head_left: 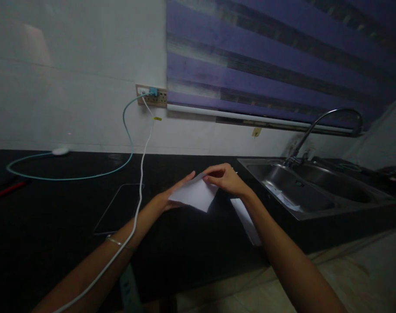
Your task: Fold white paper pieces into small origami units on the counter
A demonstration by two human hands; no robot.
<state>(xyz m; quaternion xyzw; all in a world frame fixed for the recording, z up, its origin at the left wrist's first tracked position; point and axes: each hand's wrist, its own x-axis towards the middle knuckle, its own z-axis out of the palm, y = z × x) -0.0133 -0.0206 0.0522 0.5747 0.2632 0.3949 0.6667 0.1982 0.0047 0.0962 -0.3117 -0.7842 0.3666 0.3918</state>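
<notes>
A white sheet of paper (196,194) is held up just above the dark countertop. My left hand (175,193) grips it from behind at its left side, the thumb showing and most fingers hidden by the sheet. At the paper's upper right corner, my right hand (226,179) pinches the edge between thumb and fingers. Another white piece of paper (245,219) lies flat on the counter, partly covered by my right forearm.
A dark tablet or phone (118,208) lies by my left forearm. A white cable (142,169) crosses that arm from the wall socket (152,95). A teal cable (70,178) loops left. The steel sink (266,174) with its curved tap (315,124) is at right.
</notes>
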